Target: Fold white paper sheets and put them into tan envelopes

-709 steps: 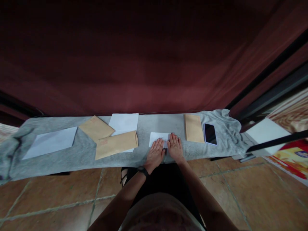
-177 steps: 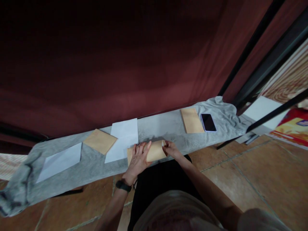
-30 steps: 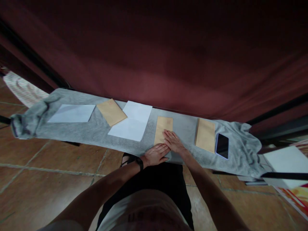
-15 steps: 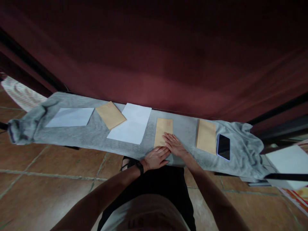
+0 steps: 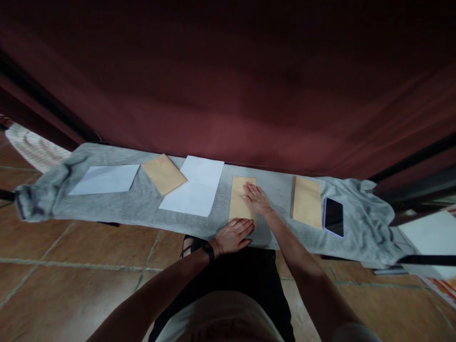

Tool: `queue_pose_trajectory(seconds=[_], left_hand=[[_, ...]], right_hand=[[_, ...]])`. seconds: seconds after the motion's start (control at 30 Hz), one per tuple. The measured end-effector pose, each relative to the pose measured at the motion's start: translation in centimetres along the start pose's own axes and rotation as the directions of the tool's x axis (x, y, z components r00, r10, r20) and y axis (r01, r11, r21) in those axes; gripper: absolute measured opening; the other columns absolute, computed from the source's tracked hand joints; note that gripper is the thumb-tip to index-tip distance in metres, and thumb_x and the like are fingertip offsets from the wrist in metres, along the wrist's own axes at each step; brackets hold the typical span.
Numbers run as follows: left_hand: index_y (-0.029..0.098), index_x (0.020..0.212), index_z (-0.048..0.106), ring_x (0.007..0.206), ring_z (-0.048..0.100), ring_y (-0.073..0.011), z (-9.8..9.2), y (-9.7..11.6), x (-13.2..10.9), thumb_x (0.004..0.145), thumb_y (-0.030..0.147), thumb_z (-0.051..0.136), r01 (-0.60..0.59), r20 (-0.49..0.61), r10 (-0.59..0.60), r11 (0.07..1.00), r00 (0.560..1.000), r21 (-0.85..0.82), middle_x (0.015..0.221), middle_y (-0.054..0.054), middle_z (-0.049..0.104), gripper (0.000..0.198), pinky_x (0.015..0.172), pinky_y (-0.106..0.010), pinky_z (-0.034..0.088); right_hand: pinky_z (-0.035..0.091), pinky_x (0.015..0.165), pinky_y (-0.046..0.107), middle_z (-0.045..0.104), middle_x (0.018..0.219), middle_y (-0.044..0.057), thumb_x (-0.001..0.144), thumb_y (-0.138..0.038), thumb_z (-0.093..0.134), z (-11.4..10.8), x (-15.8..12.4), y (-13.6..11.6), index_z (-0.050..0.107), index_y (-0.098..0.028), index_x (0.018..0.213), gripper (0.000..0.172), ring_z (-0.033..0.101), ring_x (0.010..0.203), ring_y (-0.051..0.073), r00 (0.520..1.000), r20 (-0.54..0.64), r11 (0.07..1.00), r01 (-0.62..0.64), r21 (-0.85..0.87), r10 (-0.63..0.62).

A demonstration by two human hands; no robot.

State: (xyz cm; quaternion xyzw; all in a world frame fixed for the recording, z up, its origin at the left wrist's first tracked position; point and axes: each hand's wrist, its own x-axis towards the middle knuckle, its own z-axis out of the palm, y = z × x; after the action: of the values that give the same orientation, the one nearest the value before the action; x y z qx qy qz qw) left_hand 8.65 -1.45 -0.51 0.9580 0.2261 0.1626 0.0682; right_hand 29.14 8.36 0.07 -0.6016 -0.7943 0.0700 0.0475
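A brown paper envelope lies flat on the grey cloth in front of me. My left hand rests flat over its near end, fingers stretched out to the right. Higher up, my right hand presses flat on the envelope's right side and covers part of its printed corner. Neither hand grips anything. Left of the hands, a second brown envelope overlaps a white sheet of paper. To the right sits a stack of brown envelopes.
The grey cloth covers a narrow bench or table against a dark red curtain. Another white sheet lies at the left. A phone with a dark screen is right of the stack. Below is a tiled floor.
My right hand has slid up the envelope, away from my left hand, which it was touching before. My left hand stays at the near end. The view has shifted slightly.
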Motion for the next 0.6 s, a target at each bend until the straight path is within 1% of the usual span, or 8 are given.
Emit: queue_pose_trajectory(seconds=[0.1,0.2,0.37,0.5,0.6], left_hand=[[0.013,0.145,0.049,0.139,0.049,-0.0257,0.0,0.0,0.0,0.101,0.044,0.050,0.000,-0.001,0.000,1.000,1.000,-0.005,0.149,-0.015,0.055,0.054,0.117,-0.042,0.039],[0.014,0.145,0.049,0.139,0.050,-0.0254,-0.1,0.0,0.0,0.100,0.043,0.050,-0.002,-0.004,0.002,1.000,1.000,-0.014,0.149,-0.015,0.055,0.053,0.117,-0.043,0.039],[0.014,0.144,0.051,0.137,0.052,-0.0259,-0.3,0.0,0.0,0.100,0.042,0.049,-0.005,-0.020,0.005,1.000,1.000,-0.023,0.146,-0.015,0.058,0.052,0.115,-0.043,0.041],[0.015,0.141,0.054,0.136,0.053,-0.0260,-0.4,0.1,-0.1,0.101,0.041,0.048,0.008,-0.034,-0.009,1.000,0.999,-0.025,0.145,-0.014,0.059,0.048,0.115,-0.043,0.041],[0.015,0.143,0.053,0.136,0.053,-0.0251,-0.3,0.1,-0.2,0.101,0.040,0.048,0.017,-0.022,-0.018,1.000,1.000,-0.023,0.145,-0.014,0.059,0.049,0.116,-0.042,0.039]], right_hand=[[0.016,0.127,0.044,0.022,0.168,0.006,0.106,-0.043,0.023,0.0,0.4,-0.1,0.023,-0.018,0.162,0.061,0.022,0.155,0.020,0.999,0.001,0.999,-0.040,-0.002,0.040],[0.015,0.128,0.045,0.024,0.167,0.007,0.106,-0.044,0.022,0.2,0.2,-0.3,0.022,-0.017,0.162,0.062,0.021,0.156,0.019,0.999,-0.009,0.999,-0.039,0.001,0.039],[0.014,0.128,0.047,0.026,0.167,0.006,0.107,-0.041,0.023,0.5,-1.2,-0.5,0.023,-0.018,0.162,0.060,0.021,0.156,0.019,0.999,-0.033,1.000,0.014,-0.001,-0.014],[0.015,0.128,0.046,0.025,0.167,0.005,0.107,-0.039,0.024,0.7,-2.5,-0.7,0.024,-0.019,0.162,0.058,0.021,0.156,0.020,0.997,-0.018,0.997,0.072,-0.007,-0.072],[0.016,0.128,0.047,0.026,0.167,0.006,0.107,-0.040,0.023,0.8,-3.4,-0.9,0.023,-0.019,0.162,0.058,0.022,0.155,0.020,0.996,-0.009,0.996,0.086,-0.004,-0.086]])
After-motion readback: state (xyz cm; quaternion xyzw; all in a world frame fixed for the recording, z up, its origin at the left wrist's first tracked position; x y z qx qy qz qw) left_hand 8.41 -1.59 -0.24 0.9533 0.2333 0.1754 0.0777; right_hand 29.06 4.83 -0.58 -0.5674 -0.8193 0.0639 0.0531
